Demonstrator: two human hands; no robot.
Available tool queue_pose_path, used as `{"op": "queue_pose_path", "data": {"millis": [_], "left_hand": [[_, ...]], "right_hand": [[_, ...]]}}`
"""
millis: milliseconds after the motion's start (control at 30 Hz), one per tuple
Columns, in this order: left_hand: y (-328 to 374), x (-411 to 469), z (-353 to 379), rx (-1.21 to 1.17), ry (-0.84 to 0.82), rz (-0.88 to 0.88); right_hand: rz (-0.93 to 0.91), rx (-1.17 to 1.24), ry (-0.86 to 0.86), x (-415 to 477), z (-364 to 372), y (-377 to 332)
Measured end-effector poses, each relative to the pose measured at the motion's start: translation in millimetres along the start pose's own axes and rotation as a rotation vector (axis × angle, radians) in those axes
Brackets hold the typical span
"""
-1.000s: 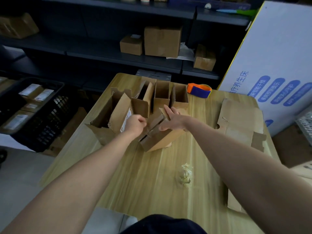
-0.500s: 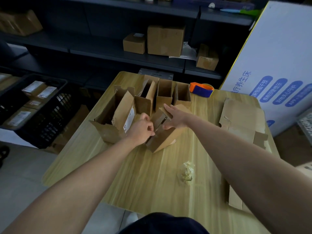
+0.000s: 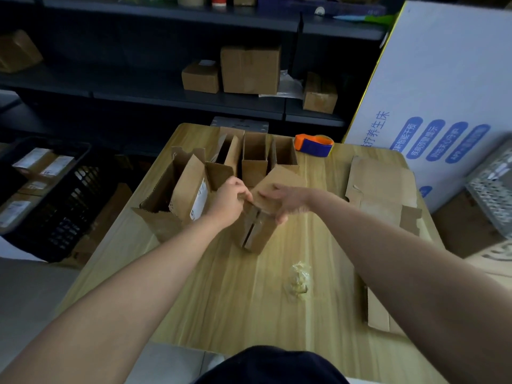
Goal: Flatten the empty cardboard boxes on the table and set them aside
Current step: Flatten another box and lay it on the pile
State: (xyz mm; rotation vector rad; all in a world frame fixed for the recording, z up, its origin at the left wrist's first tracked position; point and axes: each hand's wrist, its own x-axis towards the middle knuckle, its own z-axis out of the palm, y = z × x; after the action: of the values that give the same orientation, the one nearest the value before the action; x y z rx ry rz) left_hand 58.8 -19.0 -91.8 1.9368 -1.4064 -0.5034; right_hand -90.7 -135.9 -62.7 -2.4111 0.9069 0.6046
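Left grip (image 3: 228,200) and right grip (image 3: 285,199) pinch small box (image 3: 259,234) flaps; black crate (image 3: 65,217) holds labelled parcels (image 3: 36,159).

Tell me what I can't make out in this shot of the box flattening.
All in the head view:
Small box inside: covered by its flap, the left hand and right hand gripping it.
Flattened cardboard: near part hidden by the right forearm.
Label on the open box: print too small, blurred.
Black crate: cut by the left edge.
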Motion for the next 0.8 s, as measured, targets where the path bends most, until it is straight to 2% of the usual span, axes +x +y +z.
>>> {"op": "queue_pose_path", "data": {"millis": [67, 133, 167, 233, 333, 467, 533, 633, 733, 800], "left_hand": [[-3, -1, -2, 0.017, 0.100, -0.087], [-7, -3, -7, 0.076, 0.148, -0.172], [-7, -3, -9, 0.118, 0.135, -0.220], [-6, -5, -11, 0.186, 0.060, -0.319], [-6, -8, -12, 0.140, 0.024, -0.458], [-5, -13, -11, -0.405, 0.011, -0.680], [0, -14, -11, -0.568, 0.100, -0.701], [4, -11, -11, -0.788, 0.240, -0.725], [14, -9, -22, -1.133, 0.375, -0.820], [20, -3, -33, -1.231, 0.443, -0.783]], "right_hand": [[-0.016, 0.004, -0.028, -4, -3, 1], [0.001, 0.070, 0.032, -4, -3, 3], [0.013, 0.097, 0.098, -3, -1, 2], [0.035, 0.004, 0.240, 0, 5, -4], [0.030, -0.080, 0.361, 10, 11, -11], [0.009, -0.002, 0.297, 18, 8, -11], [0.049, 0.073, 0.273, 20, 6, -14], [0.083, 0.004, 0.246, 22, 2, -19], [0.088, -0.042, 0.229, 22, -1, -22], [0.093, -0.050, 0.228, 23, 0, -25]]}}
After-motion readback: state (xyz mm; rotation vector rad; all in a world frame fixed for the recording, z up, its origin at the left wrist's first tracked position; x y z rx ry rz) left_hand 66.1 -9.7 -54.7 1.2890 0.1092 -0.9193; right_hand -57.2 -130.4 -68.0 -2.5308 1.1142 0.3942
